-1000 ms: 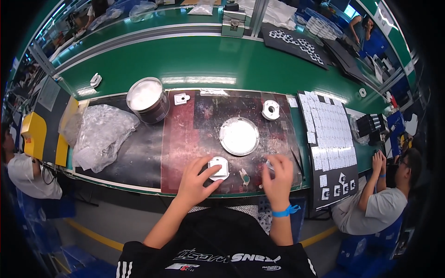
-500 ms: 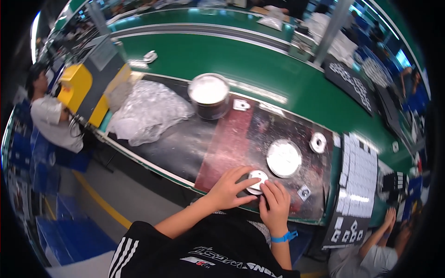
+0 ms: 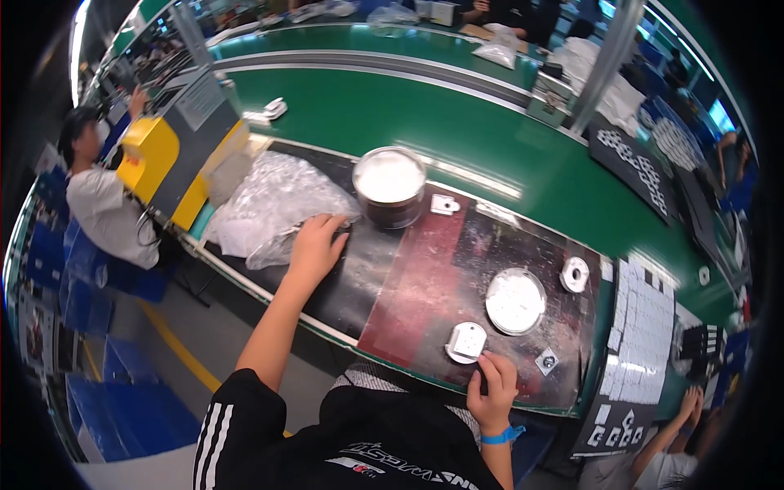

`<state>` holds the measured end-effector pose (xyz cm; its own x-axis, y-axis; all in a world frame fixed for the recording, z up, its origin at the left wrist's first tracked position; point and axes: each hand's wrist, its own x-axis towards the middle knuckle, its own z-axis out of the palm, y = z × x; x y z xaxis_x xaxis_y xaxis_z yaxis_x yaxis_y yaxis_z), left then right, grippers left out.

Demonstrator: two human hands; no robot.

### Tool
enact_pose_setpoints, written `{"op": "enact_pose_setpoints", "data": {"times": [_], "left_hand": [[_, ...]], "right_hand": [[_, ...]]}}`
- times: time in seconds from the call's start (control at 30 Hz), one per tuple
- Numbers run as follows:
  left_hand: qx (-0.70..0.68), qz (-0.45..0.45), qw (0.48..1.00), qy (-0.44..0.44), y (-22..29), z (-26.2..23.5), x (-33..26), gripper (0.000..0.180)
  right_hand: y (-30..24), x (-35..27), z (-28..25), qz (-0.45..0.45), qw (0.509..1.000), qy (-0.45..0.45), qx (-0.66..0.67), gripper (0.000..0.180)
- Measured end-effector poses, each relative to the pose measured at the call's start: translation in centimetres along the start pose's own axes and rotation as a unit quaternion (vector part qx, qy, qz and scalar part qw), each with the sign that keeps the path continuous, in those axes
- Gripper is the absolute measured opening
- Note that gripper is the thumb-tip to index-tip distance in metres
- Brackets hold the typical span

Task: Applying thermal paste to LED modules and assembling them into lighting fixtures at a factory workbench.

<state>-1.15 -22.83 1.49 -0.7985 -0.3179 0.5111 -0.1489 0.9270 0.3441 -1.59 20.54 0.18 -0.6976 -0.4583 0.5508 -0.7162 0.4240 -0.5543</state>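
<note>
My left hand [image 3: 317,245] reaches to the right edge of a clear plastic bag [image 3: 282,196], fingers stretched out and thumb apart; it looks open, and whether it presses the plastic I cannot tell. In front of me, a small white plastic part [image 3: 466,343] with a rounded base and squarish top lies on the dark red mat [image 3: 408,302]. My right hand [image 3: 495,390] rests beside it, open with bent fingers, its fingertips at the part's lower right edge. Just beyond stands a round dish [image 3: 516,302] with white contents.
A large round tub [image 3: 389,184] stands by the bag. Around the mat are a white ring-shaped part [image 3: 574,275], another white part [image 3: 444,204] and a small square piece [image 3: 547,361]. A yellow and grey machine [image 3: 167,167] and a seated person [image 3: 106,204] are at left. White sheets [image 3: 633,335] lie at right.
My left hand has left the white part and moved left to the plastic bag. My right hand has slid slightly down to the part's lower right edge. The head view has shifted a little.
</note>
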Motion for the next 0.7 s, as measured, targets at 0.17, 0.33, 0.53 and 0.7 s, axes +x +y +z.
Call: {"op": "enact_pose_setpoints", "data": {"times": [0.17, 0.33, 0.53, 0.7], "left_hand": [[-0.013, 0.026, 0.999, 0.033, -0.2, 1.5, 0.5, 0.009], [-0.400, -0.218, 0.889, -0.052, 7.3, -1.8, -4.8, 0.010], [-0.567, -0.154, 0.770, -0.249, 18.8, -4.2, -10.0, 0.016], [-0.611, -0.162, 0.730, -0.260, 20.6, -4.1, -10.7, 0.014]], "right_hand": [[0.0, -0.1, 0.0, 0.000, 1.000, 0.010, -0.004, 0.042], [-1.0, 0.0, -0.7, 0.042, 0.997, 0.046, 0.050, 0.039], [-6.1, 4.4, -1.9, -0.065, 0.995, -0.018, 0.079, 0.031], [-5.1, 4.0, -2.1, -0.081, 0.989, -0.040, 0.115, 0.029]]}}
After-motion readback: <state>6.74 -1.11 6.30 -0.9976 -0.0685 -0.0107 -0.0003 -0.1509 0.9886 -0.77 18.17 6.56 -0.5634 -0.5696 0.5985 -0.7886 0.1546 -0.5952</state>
